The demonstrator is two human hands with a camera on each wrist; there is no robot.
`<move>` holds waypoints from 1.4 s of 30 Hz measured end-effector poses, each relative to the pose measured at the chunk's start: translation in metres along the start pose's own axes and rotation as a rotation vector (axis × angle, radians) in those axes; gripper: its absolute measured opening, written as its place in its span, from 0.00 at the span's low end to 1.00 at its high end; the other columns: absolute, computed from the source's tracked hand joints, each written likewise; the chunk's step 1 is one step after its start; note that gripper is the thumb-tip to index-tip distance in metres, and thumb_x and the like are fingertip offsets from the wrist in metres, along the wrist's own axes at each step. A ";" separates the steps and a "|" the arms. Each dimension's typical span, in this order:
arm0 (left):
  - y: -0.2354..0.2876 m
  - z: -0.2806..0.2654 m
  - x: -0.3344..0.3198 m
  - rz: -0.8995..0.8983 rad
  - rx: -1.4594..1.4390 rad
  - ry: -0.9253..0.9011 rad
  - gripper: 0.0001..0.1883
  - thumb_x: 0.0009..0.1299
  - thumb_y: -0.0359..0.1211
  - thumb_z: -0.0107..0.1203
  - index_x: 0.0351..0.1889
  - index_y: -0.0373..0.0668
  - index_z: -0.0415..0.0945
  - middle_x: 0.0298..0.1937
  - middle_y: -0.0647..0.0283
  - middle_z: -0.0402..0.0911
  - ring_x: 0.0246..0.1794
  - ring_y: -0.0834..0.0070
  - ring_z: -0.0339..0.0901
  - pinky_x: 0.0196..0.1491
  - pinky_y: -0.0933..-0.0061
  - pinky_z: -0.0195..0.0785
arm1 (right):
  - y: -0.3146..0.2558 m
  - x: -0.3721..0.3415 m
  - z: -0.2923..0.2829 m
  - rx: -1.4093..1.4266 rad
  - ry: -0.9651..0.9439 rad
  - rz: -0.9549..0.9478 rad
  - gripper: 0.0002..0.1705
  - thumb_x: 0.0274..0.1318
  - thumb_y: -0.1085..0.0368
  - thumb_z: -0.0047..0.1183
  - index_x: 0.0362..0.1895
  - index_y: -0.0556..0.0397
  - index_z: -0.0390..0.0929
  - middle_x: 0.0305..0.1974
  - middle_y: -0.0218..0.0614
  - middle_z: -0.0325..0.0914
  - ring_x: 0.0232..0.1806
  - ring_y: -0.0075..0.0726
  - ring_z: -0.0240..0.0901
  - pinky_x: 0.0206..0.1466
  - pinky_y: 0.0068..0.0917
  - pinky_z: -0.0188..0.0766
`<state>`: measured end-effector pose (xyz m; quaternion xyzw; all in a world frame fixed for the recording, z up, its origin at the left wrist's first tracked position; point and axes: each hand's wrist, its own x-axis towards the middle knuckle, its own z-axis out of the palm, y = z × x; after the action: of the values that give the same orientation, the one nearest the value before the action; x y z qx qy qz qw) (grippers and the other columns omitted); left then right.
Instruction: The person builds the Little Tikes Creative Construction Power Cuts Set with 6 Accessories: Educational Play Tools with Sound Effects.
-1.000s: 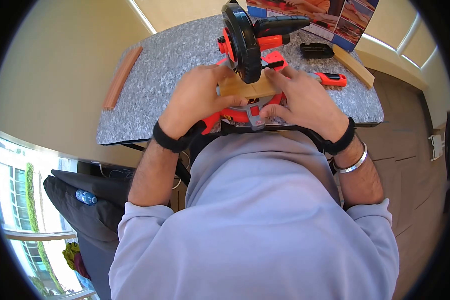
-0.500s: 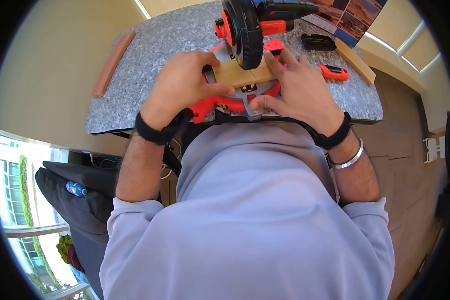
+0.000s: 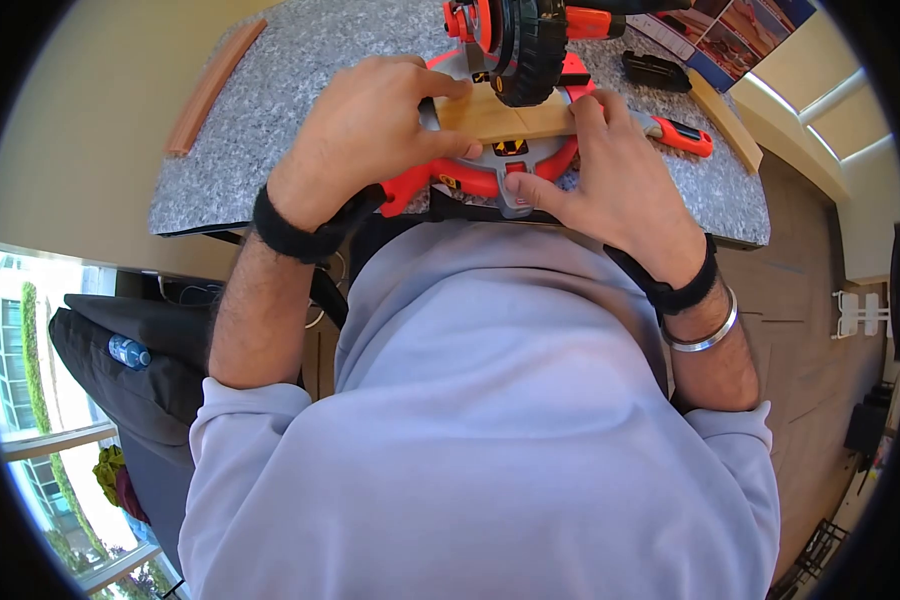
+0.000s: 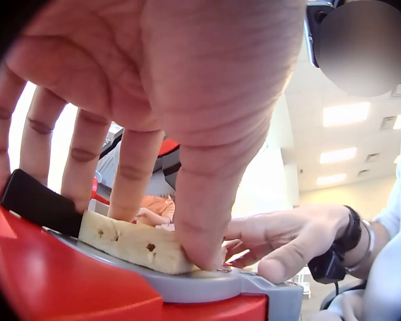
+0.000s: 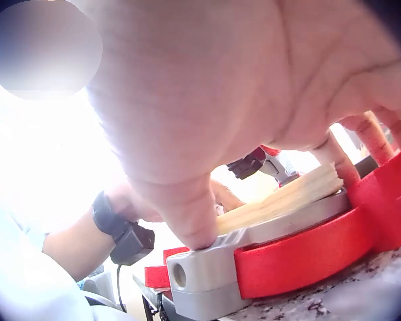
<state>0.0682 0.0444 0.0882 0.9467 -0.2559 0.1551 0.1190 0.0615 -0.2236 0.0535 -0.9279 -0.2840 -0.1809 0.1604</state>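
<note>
A flat wooden board point(image 3: 505, 115) lies across the grey and red base point(image 3: 470, 180) of a toy-like miter saw, below its raised black disc point(image 3: 532, 50). My left hand point(image 3: 355, 130) holds the board's left end, thumb at the near edge and fingers at the far side; the left wrist view shows the thumb against the board's holed end point(image 4: 134, 244). At the board's right end are the fingers of my right hand point(image 3: 630, 195). Its thumb rests on the grey front lever point(image 5: 207, 267), beside the board point(image 5: 281, 200) in the right wrist view.
On the speckled table point(image 3: 300, 70), a reddish wooden strip point(image 3: 215, 88) lies at the left. To the right are a red-handled tool point(image 3: 682, 137), a black tray point(image 3: 655, 71) and a pale wooden strip point(image 3: 725, 120). A printed box point(image 3: 735, 40) stands behind.
The head view has shifted, so the saw and table sit higher in it. My right fingers have moved slightly right, away from the disc. My left hand stays on the board.
</note>
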 end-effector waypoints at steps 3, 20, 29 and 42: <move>-0.001 0.001 -0.001 0.018 0.001 0.019 0.32 0.59 0.54 0.77 0.54 0.42 0.90 0.37 0.56 0.83 0.37 0.55 0.81 0.42 0.56 0.73 | 0.003 -0.001 -0.001 0.068 -0.015 0.020 0.45 0.53 0.41 0.71 0.55 0.73 0.73 0.46 0.64 0.76 0.52 0.68 0.76 0.56 0.53 0.78; 0.000 -0.001 -0.001 0.012 0.012 0.002 0.31 0.59 0.53 0.78 0.54 0.42 0.90 0.37 0.57 0.83 0.36 0.57 0.80 0.42 0.57 0.72 | 0.008 0.001 -0.008 0.088 -0.038 0.083 0.49 0.53 0.42 0.71 0.61 0.75 0.69 0.49 0.66 0.79 0.54 0.69 0.79 0.57 0.51 0.79; -0.005 -0.010 -0.001 0.027 -0.037 -0.070 0.33 0.56 0.51 0.80 0.53 0.39 0.89 0.40 0.55 0.85 0.38 0.56 0.82 0.44 0.59 0.74 | 0.000 0.002 -0.015 0.095 -0.025 0.094 0.52 0.55 0.42 0.72 0.64 0.76 0.67 0.48 0.67 0.82 0.52 0.70 0.81 0.53 0.52 0.80; -0.004 -0.012 -0.001 -0.012 -0.045 -0.092 0.32 0.54 0.51 0.81 0.50 0.40 0.90 0.41 0.55 0.85 0.41 0.54 0.83 0.46 0.58 0.75 | -0.011 -0.004 -0.010 -0.103 -0.041 0.116 0.63 0.45 0.34 0.74 0.71 0.70 0.65 0.49 0.64 0.78 0.53 0.65 0.78 0.53 0.52 0.81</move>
<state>0.0664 0.0516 0.0982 0.9515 -0.2587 0.1047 0.1294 0.0495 -0.2204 0.0632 -0.9533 -0.2232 -0.1667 0.1168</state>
